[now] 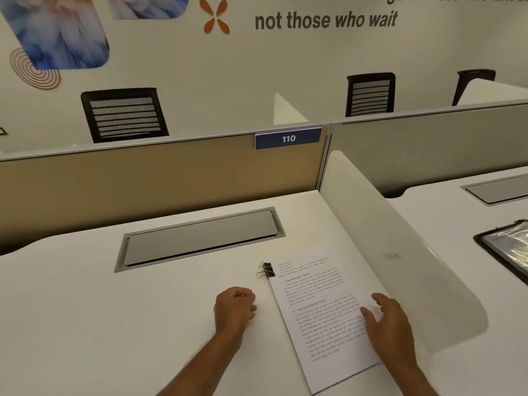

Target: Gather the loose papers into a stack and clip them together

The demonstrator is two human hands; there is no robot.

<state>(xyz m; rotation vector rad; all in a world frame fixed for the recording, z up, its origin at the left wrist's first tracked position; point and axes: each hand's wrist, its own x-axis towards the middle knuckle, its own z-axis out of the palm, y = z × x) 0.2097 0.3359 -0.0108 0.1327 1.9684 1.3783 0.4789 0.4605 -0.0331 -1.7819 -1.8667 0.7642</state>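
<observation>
1 stack of white printed papers [314, 304] lies on white desk [114, 310], black metal binder clip [267, 270] biting its far-left corner. I read right hand [391, 321] flat, fingers spread, steadying sheets; left hand [234, 305] curled alongside, holding nothing.

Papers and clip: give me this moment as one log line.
papers: stacked on desk | clip: on far left corner | left hand: curled beside papers | right hand: open at papers' right edge
</observation>
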